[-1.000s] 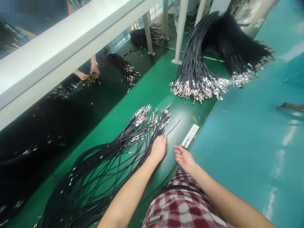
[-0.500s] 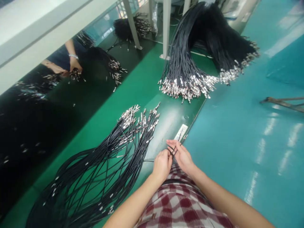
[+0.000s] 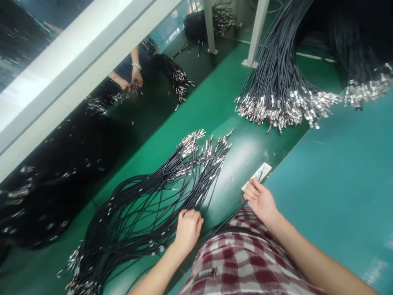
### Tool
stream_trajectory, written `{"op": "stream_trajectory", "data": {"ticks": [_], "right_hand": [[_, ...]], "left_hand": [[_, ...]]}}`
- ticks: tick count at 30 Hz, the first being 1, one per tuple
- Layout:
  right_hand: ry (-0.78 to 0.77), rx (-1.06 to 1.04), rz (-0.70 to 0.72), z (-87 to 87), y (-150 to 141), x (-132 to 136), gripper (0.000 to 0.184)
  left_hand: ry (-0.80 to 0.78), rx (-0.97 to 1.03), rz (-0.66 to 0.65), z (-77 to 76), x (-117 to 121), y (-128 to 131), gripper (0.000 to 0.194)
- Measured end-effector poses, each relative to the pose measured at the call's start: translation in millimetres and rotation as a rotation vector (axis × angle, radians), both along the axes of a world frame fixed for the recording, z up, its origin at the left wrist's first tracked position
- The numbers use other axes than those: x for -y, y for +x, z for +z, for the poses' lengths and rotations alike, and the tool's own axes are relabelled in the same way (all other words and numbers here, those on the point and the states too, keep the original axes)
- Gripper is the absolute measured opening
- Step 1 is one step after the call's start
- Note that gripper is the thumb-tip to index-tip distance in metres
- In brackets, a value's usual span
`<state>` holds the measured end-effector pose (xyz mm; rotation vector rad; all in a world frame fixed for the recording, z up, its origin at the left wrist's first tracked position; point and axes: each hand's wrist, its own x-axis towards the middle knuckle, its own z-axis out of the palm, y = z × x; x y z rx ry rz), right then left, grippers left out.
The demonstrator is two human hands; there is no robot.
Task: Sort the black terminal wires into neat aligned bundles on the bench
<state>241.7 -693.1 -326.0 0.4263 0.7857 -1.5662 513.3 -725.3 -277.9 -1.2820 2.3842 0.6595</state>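
My right hand [image 3: 260, 200] is closed around thin black cable [image 3: 235, 214] at the table's front edge. The cable trails down-left across my lap. A white label with handwriting [image 3: 257, 176] lies on the table just beyond those fingers. My left hand [image 3: 188, 230] is curled shut at the near side of a loose bundle of black cables [image 3: 153, 180]; what its fingers hold, if anything, is hidden. Silvery metal connectors [image 3: 193, 143] tip the bundle's far ends.
A thick pile of black cables [image 3: 281, 73] with metal ends hangs over the table at the upper right. A pale metal beam [image 3: 92, 82] crosses the upper left. Beyond it, a co-worker's hands [image 3: 132, 80] handle cable ends. Table posts [image 3: 258, 32] stand at the back.
My hands have moved apart: the left has gone left to the cable bundle, the right stays by the label with cable in it. The view has shifted, so the scene sits further right.
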Motion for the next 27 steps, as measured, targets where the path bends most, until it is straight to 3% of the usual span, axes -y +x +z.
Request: {"op": "stream_trajectory", "data": {"ticks": [3,7,10,13,19,23,27], "right_hand": [[0.001,0.020,0.049,-7.9,-3,2,0.018],[-0.002,0.017,0.083,-11.7,-7,-1,0.019],[0.148,-0.041,0.084,-9.3,-1,1,0.015],[0.270,-0.155,0.100,-1.7,10,6,0.021],[0.315,-0.244,0.055,12.1,27,7,0.022],[0.209,-0.255,0.001,9.2,34,5,0.029],[0.230,-0.303,-0.058,0.9,37,11,0.044]], "left_hand": [[-0.119,-0.023,0.032,-26.5,25,-42,0.011],[-0.040,-0.092,0.119,-46.7,30,-77,0.007],[0.084,-0.336,0.153,-44.0,15,-83,0.010],[0.109,-0.522,0.168,-35.4,0,-81,0.009],[0.118,-0.533,0.162,-25.4,-15,-77,0.009],[0.111,-0.513,0.062,-22.7,8,-71,0.010],[-0.244,-0.471,0.138,-34.2,60,-68,0.010]]}}
